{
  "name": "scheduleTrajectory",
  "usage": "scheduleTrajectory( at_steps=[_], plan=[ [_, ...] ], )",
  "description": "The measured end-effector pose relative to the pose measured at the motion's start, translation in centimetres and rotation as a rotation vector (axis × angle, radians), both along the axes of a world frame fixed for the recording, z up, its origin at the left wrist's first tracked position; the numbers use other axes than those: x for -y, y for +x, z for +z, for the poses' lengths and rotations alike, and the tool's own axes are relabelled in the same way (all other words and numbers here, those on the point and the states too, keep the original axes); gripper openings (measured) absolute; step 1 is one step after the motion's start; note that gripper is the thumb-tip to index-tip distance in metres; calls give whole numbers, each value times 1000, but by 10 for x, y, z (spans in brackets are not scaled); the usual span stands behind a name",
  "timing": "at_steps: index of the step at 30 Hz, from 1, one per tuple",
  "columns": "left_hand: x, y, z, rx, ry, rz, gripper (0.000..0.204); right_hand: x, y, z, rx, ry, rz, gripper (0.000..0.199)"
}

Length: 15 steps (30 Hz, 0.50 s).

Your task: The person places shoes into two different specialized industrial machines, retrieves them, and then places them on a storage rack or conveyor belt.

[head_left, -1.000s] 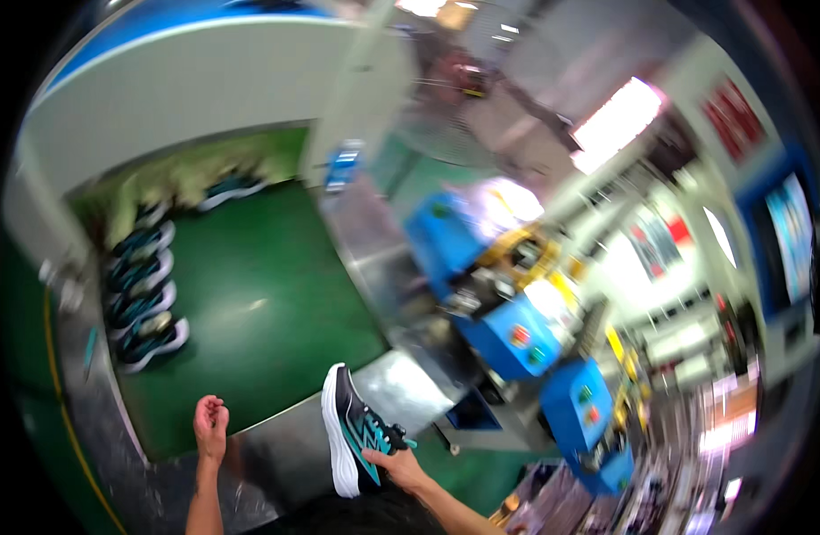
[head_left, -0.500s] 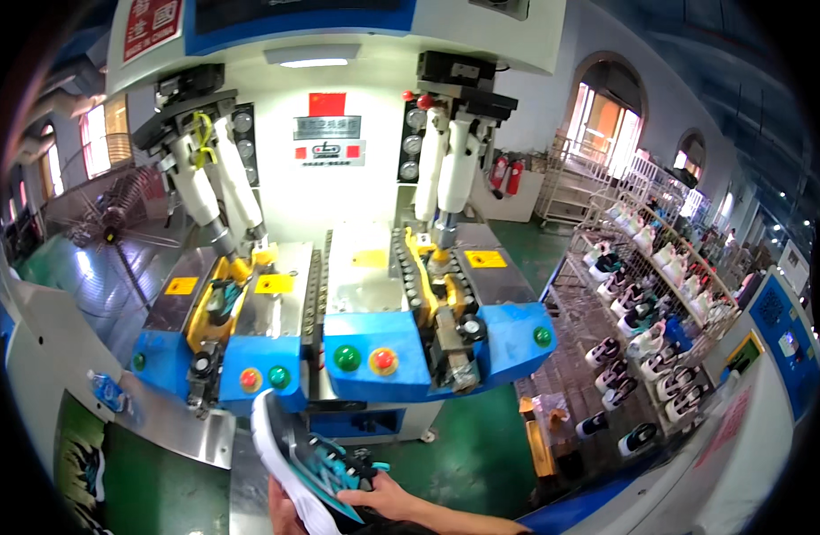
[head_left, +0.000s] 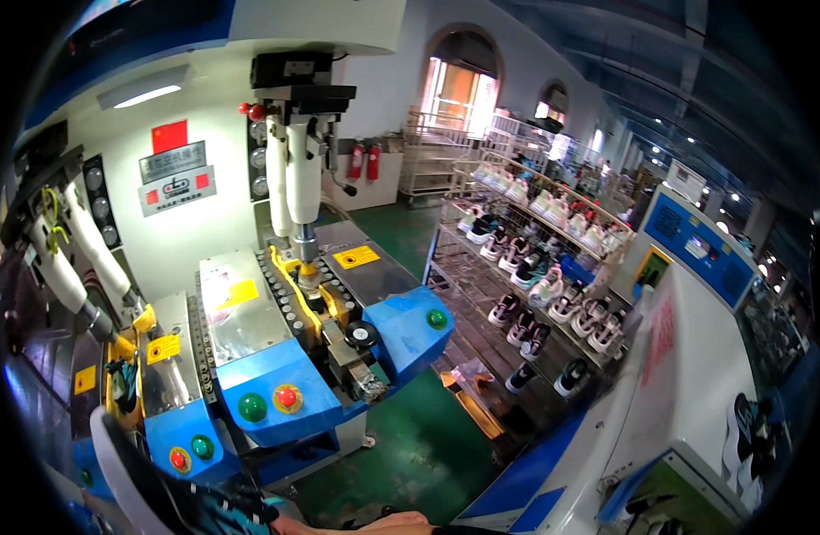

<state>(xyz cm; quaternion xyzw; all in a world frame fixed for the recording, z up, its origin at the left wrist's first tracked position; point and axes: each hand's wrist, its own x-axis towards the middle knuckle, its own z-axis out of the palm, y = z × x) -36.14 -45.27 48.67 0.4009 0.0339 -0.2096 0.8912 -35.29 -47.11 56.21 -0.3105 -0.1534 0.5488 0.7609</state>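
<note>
A dark sneaker with teal laces and a thick white sole is tilted up at the lower left, its far end pointing toward the machine. My right hand is at the sneaker's lace side, closed on it, though the lower edge cuts off most of the fingers. My left hand is out of the picture. Beyond the sneaker stands a two-station press with blue front panels, green and red buttons, and yellow clamps. Something dark and teal sits in the left station's clamp.
To the right, a wire rack carries several rows of sneakers. A white and blue machine stands close on my right, with more sneakers beside it. A cardboard box lies by the rack. Two fire extinguishers stand behind.
My view has swung right, so the press has shifted left and more of the right-hand machine shows. The sneaker appears lower and farther left. My left hand has left the picture.
</note>
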Motion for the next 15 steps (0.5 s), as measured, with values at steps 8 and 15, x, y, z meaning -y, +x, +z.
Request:
scheduleTrajectory(
  at_steps=[8, 15],
  plan=[
    [1, 2, -12, -20, -61, -349, 49, -24, -15, 16, -68, -5, 4, 36],
    [-17, -2, -26, -58, -49, -456, 45, -45, -19, 23, -163, 18, -147, 27]
  ],
)
